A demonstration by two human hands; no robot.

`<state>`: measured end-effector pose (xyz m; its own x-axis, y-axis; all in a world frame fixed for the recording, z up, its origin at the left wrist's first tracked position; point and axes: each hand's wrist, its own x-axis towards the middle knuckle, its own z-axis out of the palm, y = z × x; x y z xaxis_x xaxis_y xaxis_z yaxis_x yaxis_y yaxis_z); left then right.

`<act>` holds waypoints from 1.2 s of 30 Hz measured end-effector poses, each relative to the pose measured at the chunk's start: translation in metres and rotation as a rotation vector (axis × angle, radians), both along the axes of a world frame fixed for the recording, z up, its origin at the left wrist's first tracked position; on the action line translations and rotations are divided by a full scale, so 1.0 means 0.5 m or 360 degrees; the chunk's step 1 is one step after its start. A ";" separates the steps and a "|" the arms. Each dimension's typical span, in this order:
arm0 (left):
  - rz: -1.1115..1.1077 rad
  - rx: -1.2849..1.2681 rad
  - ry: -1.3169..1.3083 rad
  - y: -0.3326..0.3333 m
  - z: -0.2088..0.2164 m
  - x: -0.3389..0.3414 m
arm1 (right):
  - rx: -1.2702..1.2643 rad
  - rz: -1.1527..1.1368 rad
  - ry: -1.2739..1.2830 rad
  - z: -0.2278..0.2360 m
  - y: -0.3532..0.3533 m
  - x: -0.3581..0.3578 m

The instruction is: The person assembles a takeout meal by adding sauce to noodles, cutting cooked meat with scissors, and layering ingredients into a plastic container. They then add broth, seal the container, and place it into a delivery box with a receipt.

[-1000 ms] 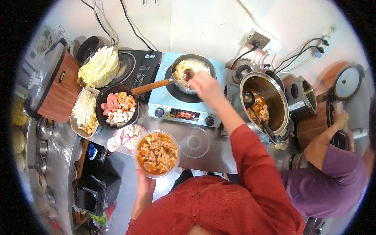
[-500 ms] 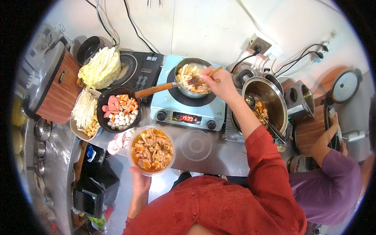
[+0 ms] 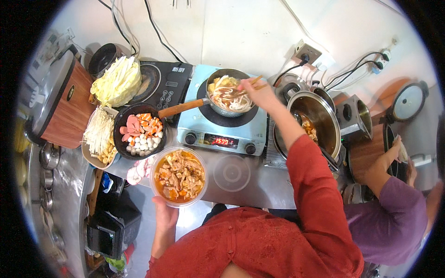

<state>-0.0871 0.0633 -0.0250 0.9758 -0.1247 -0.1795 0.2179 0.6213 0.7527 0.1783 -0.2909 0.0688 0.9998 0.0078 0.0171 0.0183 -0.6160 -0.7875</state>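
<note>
My left hand (image 3: 165, 213) is wrapped round the near side of a clear round plastic bowl (image 3: 205, 183), filled with meat pieces in orange-red broth. In my right hand (image 3: 259, 94) is a pair of wooden chopsticks (image 3: 253, 82), their tips down in a small saucepan (image 3: 222, 110). White noodles (image 3: 228, 94) lie around the tips in reddish liquid, with yellowish pieces at the pan's far side. The pan's wooden handle (image 3: 183, 107) points left. It stands on a light-blue induction cooker (image 3: 185, 126) with a lit red display.
Left are a dark bowl (image 3: 117, 149) of sausage, crab sticks and small balls, enoki mushrooms (image 3: 98, 132) and cabbage (image 3: 118, 83). A clear lid (image 3: 232, 173) lies on the steel counter. Right stands a deep steel pot (image 3: 331, 125); a co-worker in a purple sleeve (image 3: 387, 217) works beyond it.
My chopsticks have stirred the saucepan: white noodles now lie on top where darker seasoning showed before. My left hand and the plastic bowl have barely moved. The co-worker's hands have shifted slightly.
</note>
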 end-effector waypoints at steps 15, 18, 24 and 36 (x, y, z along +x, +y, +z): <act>0.0036 -0.0018 0.0148 -0.008 0.008 0.006 | 0.0113 -0.0044 -0.0287 -0.012 -0.023 0.025; 0.0027 -0.0018 0.0068 -0.011 0.005 0.011 | 0.0315 0.0088 -0.0085 0.003 -0.015 0.013; 0.0083 -0.0015 0.0157 -0.011 0.012 0.017 | -0.0146 -0.0319 -0.0362 0.022 -0.041 0.004; 0.0086 0.0012 0.0150 -0.019 0.033 0.031 | -0.0215 0.0229 -0.0252 0.033 -0.008 -0.030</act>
